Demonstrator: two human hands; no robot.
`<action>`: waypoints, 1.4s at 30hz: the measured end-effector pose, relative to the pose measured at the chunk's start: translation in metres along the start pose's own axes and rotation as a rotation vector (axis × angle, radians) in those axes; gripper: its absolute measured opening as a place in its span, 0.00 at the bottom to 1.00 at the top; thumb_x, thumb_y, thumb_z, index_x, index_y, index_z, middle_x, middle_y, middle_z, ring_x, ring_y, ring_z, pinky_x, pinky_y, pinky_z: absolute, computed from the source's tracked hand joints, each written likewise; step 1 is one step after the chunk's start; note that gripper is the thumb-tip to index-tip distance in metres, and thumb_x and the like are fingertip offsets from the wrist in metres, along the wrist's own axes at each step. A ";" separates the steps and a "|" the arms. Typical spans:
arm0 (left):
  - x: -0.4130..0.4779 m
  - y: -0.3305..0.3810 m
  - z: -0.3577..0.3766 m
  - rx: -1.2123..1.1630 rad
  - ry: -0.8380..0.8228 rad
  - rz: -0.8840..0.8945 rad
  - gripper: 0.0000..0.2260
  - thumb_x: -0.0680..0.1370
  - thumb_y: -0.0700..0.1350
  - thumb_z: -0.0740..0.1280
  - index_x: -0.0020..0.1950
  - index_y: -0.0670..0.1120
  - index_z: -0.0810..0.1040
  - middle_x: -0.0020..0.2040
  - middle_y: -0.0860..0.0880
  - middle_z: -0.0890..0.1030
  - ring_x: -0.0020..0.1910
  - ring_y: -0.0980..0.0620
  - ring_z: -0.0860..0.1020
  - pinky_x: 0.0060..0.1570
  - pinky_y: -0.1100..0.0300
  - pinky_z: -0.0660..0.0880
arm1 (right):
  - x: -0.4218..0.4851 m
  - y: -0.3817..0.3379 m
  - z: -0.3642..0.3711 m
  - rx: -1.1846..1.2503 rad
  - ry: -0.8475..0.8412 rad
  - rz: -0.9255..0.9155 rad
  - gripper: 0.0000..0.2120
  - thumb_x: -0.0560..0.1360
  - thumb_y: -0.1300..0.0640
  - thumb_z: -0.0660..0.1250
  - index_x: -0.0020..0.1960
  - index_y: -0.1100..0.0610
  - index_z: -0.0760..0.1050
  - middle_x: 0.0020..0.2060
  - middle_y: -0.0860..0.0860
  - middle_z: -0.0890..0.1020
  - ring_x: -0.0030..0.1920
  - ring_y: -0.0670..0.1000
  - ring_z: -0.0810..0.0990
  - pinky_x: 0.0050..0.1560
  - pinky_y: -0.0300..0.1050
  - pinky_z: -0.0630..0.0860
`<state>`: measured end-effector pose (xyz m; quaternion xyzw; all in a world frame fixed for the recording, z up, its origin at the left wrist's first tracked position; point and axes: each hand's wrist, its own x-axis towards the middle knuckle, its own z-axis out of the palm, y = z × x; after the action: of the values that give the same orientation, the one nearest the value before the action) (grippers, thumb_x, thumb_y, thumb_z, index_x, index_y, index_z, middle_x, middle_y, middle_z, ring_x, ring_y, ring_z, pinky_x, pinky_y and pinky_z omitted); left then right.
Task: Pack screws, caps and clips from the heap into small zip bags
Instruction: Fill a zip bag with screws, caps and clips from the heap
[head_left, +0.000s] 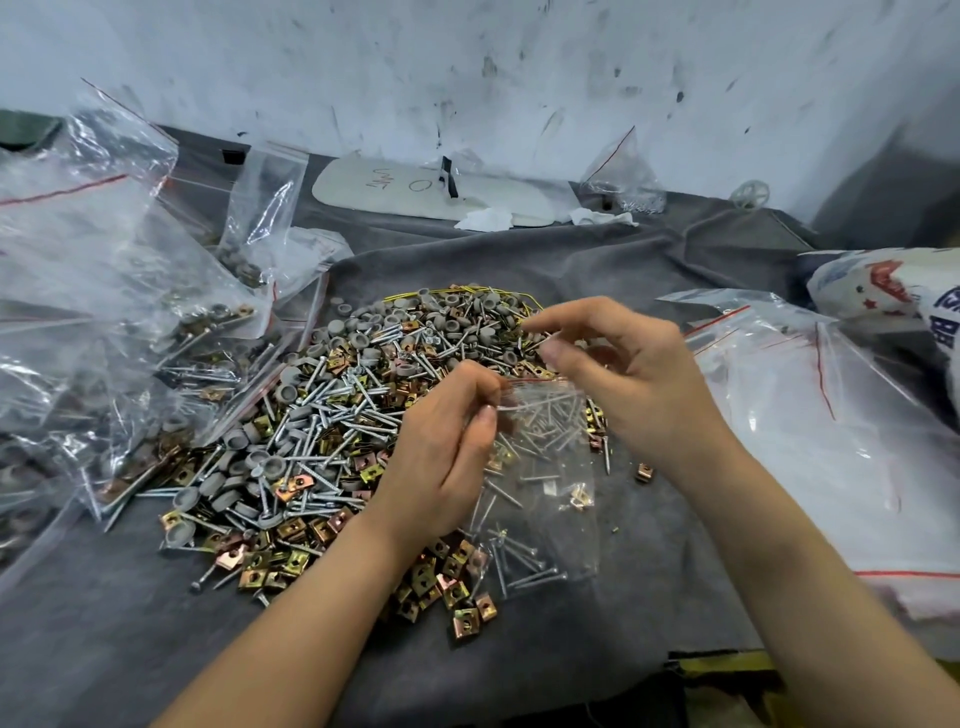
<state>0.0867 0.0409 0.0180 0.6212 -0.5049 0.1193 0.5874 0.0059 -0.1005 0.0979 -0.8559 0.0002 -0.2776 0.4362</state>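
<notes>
**Small bag held open over the heap's near edge**

Nearest the viewer, brass clips spill off the heap onto the grey cloth that covers the counter.

Just beyond them, right of centre, lies the small zip bag, draped on the heap's right edge. Its long axis runs from the lower middle of the frame up to the centre. The red-lined mouth points up and away, toward the pile, likely so pieces can drop straight in. Screws and at least one clip already lie inside.

The left hand has its grip clamped on the near lip of the mouth, thumb against fingers, lifting it. The right hand hovers at the mouth with fingers curled and thumb close to a fingertip. Whether its grip holds a piece or the far lip cannot be told.

Farther back, grey caps crowd the heap's far side. Filled bags pile at the left, and empty bags lie at the right.
</notes>
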 end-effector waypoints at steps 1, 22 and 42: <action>0.000 0.000 0.000 0.002 0.008 0.001 0.04 0.79 0.42 0.54 0.47 0.49 0.68 0.40 0.43 0.75 0.36 0.44 0.75 0.35 0.46 0.70 | 0.000 0.004 -0.002 0.053 0.066 0.026 0.09 0.75 0.63 0.68 0.48 0.50 0.81 0.40 0.42 0.82 0.42 0.41 0.79 0.44 0.32 0.73; 0.000 -0.001 0.000 0.015 0.049 -0.025 0.06 0.78 0.42 0.54 0.45 0.45 0.69 0.37 0.41 0.74 0.34 0.42 0.73 0.33 0.44 0.69 | -0.018 0.056 0.034 -0.516 -0.265 0.260 0.04 0.76 0.58 0.68 0.44 0.54 0.80 0.42 0.50 0.83 0.45 0.51 0.81 0.49 0.48 0.78; 0.001 0.000 -0.001 0.007 0.040 0.009 0.05 0.79 0.43 0.54 0.48 0.51 0.68 0.39 0.42 0.76 0.35 0.44 0.75 0.34 0.46 0.71 | -0.003 0.027 0.006 -0.016 0.077 0.236 0.09 0.75 0.60 0.69 0.41 0.48 0.81 0.36 0.48 0.83 0.38 0.51 0.79 0.40 0.44 0.74</action>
<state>0.0872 0.0412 0.0189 0.6185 -0.4954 0.1360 0.5945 0.0126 -0.1119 0.0735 -0.8421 0.1200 -0.2570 0.4587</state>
